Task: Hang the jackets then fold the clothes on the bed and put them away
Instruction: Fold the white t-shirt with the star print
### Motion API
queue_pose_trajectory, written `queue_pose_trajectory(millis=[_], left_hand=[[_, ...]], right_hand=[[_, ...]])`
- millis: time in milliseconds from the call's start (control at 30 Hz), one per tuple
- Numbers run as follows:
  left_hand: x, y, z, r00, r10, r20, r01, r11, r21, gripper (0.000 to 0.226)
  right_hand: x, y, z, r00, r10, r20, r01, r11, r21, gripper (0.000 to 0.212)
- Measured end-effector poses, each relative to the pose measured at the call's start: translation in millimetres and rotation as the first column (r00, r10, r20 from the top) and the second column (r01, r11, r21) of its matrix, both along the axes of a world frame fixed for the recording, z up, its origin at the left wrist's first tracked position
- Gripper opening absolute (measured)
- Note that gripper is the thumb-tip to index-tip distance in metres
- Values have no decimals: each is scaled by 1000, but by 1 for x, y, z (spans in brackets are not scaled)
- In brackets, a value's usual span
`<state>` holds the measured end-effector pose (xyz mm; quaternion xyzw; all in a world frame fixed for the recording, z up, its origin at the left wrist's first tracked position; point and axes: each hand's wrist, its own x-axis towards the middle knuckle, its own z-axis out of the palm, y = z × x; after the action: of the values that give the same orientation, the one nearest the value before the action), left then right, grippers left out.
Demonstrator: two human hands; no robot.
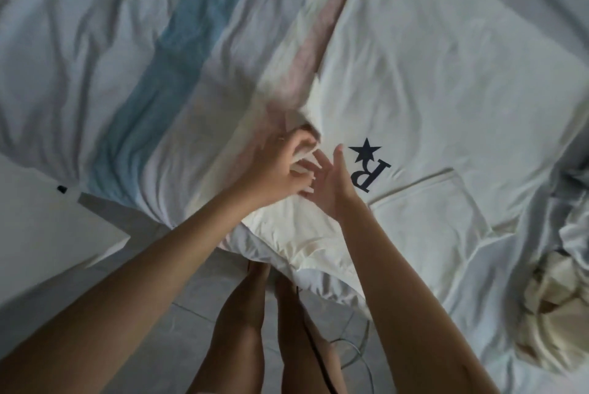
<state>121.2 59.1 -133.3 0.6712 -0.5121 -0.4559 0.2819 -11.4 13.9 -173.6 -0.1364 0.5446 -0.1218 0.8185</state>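
Fingers (301,141) of left hand (280,167): curled, pinching a bunched fold of the white garment (430,74). Right hand (333,192): fingers straight and spread, palm turned toward the left hand, tips just beside the same fold. We can't tell if they touch the cloth, there's motion blur

Left to right:
- far left: white furniture top (47,224) with a small black mark (62,189) on it, just beside the bed (63,58)
- bed cover is wrinkled pale fabric with a blue stripe (165,90), then a pink stripe (306,52) further right, both running away from us
- garment lies spread flat on the bed right of the pink stripe, its left edge overlapping that stripe; the edge is raised and bunched where the left hand holds it
- both hands meet over that left edge, near the bed's near side
- just right of the right hand we read a dark star (365,150) and letter R (371,177) printed on the garment, upside down to us
- patch pocket (427,212) sits right of the print, lying flat
- far right: crumpled cream clothes (551,307) heaped on the bed, well apart from the hands

Below the hands we see bare legs (248,330), tiled floor (178,307) and a grey cable (363,346) looping on it
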Motion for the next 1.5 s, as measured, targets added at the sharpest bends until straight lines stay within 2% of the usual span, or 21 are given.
queue_pose_trajectory(millis=[33,67,100,167,267,433,533,633,700,767,800,833,867,933,1033,1100,1167,1200,1333,1433,1500], left_hand=[[-9,5,-4,963,-167,211,182,982,-56,49],[-14,11,-9,894,-221,390,280,955,-100,54],[-15,16,-13,869,-188,458,261,960,-100,56],[-11,23,-19,888,-52,457,69,997,-20,61],[1,32,-31,900,24,436,-88,988,129,74],[-12,50,-43,938,-68,341,2,982,191,71],[-26,57,-49,969,-37,245,-28,966,255,69],[-34,55,-51,946,-29,324,-25,986,162,50],[-37,49,-50,891,-65,450,11,993,121,48],[-38,47,-52,806,-176,565,129,984,122,52],[-37,47,-55,762,-238,602,188,971,146,56],[-37,47,-56,745,-283,604,219,959,179,60],[-37,46,-56,746,-305,592,235,952,194,59],[-37,40,-50,745,-340,573,330,935,127,41],[-27,32,-45,770,-340,540,436,898,-55,25],[-19,26,-46,893,-227,388,274,959,-71,25],[-12,18,-43,968,-29,248,35,999,-22,27],[-11,14,-41,969,37,245,-31,999,-30,27],[-15,-8,-34,955,11,297,22,994,-109,29],[-25,-32,-38,944,-41,327,99,982,-163,35],[-35,-50,-41,927,-74,368,149,973,-179,40]], right_hand=[[-11,-1,-2,985,-175,-10,175,984,33,70],[-22,1,-5,933,-358,-36,360,931,53,71],[-35,4,-8,854,-518,-57,521,851,64,70],[-57,14,-10,707,-705,-51,707,702,87,65],[-74,32,-10,717,-690,-99,696,716,55,44],[-63,34,-11,787,-506,-352,481,861,-163,10],[-44,28,-4,801,-285,-527,102,932,-348,27],[-23,28,1,726,-93,-682,-333,819,-467,48],[-9,26,3,604,-102,-790,-530,690,-493,54],[4,20,5,404,-115,-908,-734,551,-396,57],[11,16,6,340,-73,-938,-790,519,-326,56],[17,11,4,316,7,-949,-796,546,-261,57],[23,6,3,342,102,-934,-746,633,-205,58],[29,-2,-1,486,207,-849,-540,835,-105,51],[28,-8,1,563,183,-806,-417,905,-86,27],[19,-8,2,660,67,-748,-269,951,-153,15],[8,-1,7,771,-156,-618,-13,966,-259,21],[0,4,10,783,-261,-564,107,951,-291,24],[-43,39,13,775,-477,-414,442,878,-185,4],[-71,74,2,813,-412,-412,398,909,-124,16],[-80,86,-1,837,-355,-417,327,935,-138,13]])
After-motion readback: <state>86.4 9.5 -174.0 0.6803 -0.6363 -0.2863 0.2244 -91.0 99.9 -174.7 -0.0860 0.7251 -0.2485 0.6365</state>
